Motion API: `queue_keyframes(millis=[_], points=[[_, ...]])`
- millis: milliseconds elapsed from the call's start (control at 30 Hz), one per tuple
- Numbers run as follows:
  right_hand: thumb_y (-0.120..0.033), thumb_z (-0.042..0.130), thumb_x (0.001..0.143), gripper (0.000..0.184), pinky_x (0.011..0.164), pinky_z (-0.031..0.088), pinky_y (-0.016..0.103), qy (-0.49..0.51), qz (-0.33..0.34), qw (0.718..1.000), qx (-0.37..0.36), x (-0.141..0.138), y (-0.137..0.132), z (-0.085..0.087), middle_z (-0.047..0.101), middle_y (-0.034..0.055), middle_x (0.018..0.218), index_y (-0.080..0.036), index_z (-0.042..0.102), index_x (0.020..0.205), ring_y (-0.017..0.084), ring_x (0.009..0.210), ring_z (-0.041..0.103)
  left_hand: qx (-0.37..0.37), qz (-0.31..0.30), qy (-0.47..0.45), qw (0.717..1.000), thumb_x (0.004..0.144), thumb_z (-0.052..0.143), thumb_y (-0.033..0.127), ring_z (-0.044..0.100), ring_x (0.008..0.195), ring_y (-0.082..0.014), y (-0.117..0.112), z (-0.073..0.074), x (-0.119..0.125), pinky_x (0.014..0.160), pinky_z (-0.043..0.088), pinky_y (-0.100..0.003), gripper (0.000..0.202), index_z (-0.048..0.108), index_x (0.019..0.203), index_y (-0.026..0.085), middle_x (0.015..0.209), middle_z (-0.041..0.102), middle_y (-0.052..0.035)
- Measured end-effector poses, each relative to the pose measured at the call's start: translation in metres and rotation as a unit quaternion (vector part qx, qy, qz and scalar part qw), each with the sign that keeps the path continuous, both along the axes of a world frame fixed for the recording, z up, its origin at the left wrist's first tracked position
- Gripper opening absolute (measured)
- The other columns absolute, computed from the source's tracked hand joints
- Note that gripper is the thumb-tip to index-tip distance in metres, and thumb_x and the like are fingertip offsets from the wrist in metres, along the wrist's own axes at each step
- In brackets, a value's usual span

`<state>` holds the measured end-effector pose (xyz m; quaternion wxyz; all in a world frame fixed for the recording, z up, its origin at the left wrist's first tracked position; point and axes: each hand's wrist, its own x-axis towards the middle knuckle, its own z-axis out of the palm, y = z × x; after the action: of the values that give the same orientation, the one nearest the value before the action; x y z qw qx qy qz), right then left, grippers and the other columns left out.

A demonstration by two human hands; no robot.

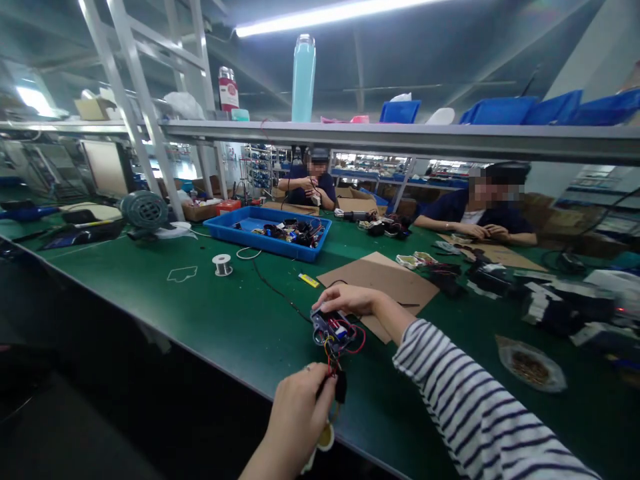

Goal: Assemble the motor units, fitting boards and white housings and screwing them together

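My right hand (347, 299), in a striped sleeve, is closed on the top of a small circuit board (331, 329) with red, yellow and black wires, held just above the green bench (215, 313). My left hand (300, 408) is lower, near the bench's front edge, with its fingers pinched on the wire ends and a small black part (341, 385) that hang from the board. A thin black cable (273, 290) trails from the board across the bench toward the back.
A blue tray (270, 235) of wired parts, a solder spool (222, 265), a cardboard sheet (383, 282) and a yellow marker (309, 280) lie beyond. Black parts crowd the right side. Two other people sit across the bench. A small fan (145, 211) stands left.
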<state>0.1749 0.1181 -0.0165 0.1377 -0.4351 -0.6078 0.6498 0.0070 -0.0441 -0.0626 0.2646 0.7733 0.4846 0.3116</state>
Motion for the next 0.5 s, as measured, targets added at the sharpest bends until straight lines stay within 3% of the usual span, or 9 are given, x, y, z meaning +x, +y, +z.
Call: queue_keyframes(millis=[133, 233, 367, 467, 500], points=[[-0.023, 0.075, 0.059, 0.041, 0.081, 0.044, 0.027, 0.003, -0.051, 0.995, 0.087, -0.006, -0.01, -0.005, 0.063, 0.0066, 0.098, -0.013, 0.064, 0.097, 0.016, 0.089, 0.057, -0.106, -0.015, -0.141, 0.984, 0.088, 0.038, 0.03, 0.058, 0.058, -0.0127, 0.006, -0.003, 0.02, 0.054, 0.041, -0.021, 0.027, 0.05, 0.069, 0.015, 0.065, 0.055, -0.0018], [-0.034, 0.064, 0.073, 0.042, 0.096, 0.036, 0.029, 0.021, -0.15, 0.972, 0.177, 0.008, -0.045, 0.005, 0.054, 0.0057, 0.118, -0.018, 0.054, 0.111, 0.016, 0.109, 0.049, -0.179, -0.01, -0.253, 0.951, 0.084, 0.043, 0.034, 0.062, 0.06, -0.0148, 0.011, -0.007, 0.03, 0.051, 0.045, -0.02, 0.024, 0.054, 0.08, 0.013, 0.07, 0.057, -0.0033], [-0.045, 0.057, 0.078, 0.054, 0.092, 0.041, 0.035, -0.018, -0.222, 0.949, 0.222, 0.03, -0.118, -0.005, 0.052, 0.0083, 0.116, -0.02, 0.041, 0.122, 0.019, 0.107, 0.05, -0.206, -0.006, -0.309, 0.928, 0.079, 0.051, 0.035, 0.063, 0.061, -0.0161, 0.015, -0.005, 0.037, 0.051, 0.047, -0.021, 0.023, 0.053, 0.081, 0.012, 0.071, 0.057, -0.0042], [-0.027, 0.071, 0.065, 0.076, 0.092, 0.042, 0.034, -0.094, -0.208, 0.956, 0.185, 0.031, -0.161, -0.03, 0.046, 0.0058, 0.122, -0.025, 0.031, 0.13, 0.017, 0.102, 0.052, -0.222, 0.001, -0.338, 0.915, 0.076, 0.057, 0.032, 0.062, 0.062, -0.0157, 0.018, -0.004, 0.039, 0.05, 0.047, -0.021, 0.024, 0.05, 0.086, 0.012, 0.072, 0.055, -0.0026], [-0.022, 0.07, 0.064, 0.077, 0.089, 0.044, 0.033, -0.107, -0.225, 0.949, 0.192, 0.028, -0.171, -0.038, 0.046, 0.0062, 0.122, -0.024, 0.03, 0.129, 0.016, 0.096, 0.054, -0.229, 0.005, -0.356, 0.906, 0.074, 0.058, 0.032, 0.062, 0.063, -0.0158, 0.018, -0.005, 0.04, 0.05, 0.048, -0.021, 0.028, 0.048, 0.092, 0.013, 0.074, 0.054, -0.0019]])
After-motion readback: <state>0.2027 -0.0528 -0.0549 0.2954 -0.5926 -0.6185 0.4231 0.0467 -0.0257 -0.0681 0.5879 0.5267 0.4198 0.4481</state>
